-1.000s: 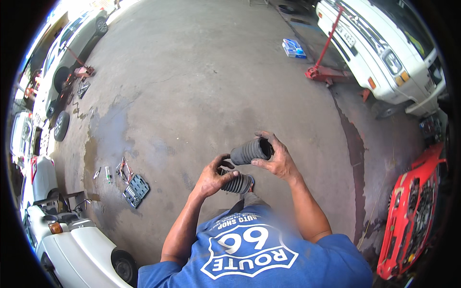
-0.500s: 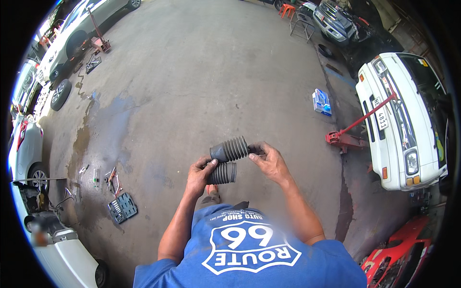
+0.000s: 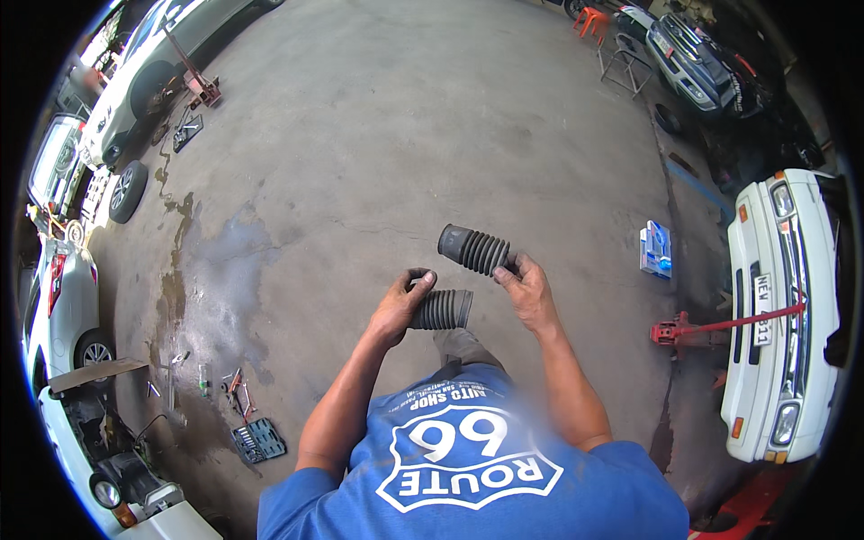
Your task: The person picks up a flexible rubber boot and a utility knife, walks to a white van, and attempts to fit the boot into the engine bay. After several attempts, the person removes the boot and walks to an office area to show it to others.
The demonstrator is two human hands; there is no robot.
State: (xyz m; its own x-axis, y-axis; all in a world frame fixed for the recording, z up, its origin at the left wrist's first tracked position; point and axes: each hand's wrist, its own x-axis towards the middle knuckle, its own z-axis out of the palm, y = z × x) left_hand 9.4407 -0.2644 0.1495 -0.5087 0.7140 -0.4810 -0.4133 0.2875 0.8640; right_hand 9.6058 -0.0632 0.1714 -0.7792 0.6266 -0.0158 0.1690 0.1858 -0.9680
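Note:
Two black ribbed rubber boots are held up in front of my blue shirt. My left hand (image 3: 401,306) is closed around one end of the nearer bellows boot (image 3: 444,310), whose open end faces right. Thumb and fingers of my right hand (image 3: 529,292) pinch the right end of the farther bellows boot (image 3: 474,249). That one tilts, with its smooth wide collar up at the left. The two boots are apart, a small gap between them. The fingertips behind each boot are partly hidden.
An open socket set case (image 3: 259,440) and loose hand tools (image 3: 237,393) lie on the floor at left. A blue-and-white box (image 3: 656,249) sits at right, near a red floor jack (image 3: 675,329) by a white vehicle (image 3: 781,315). A loose wheel (image 3: 129,192) stands far left.
The two boots, close together before, are now apart. My right hand has drawn the farther one away and tilted it, and my left hand no longer touches it. The whole view has shifted.

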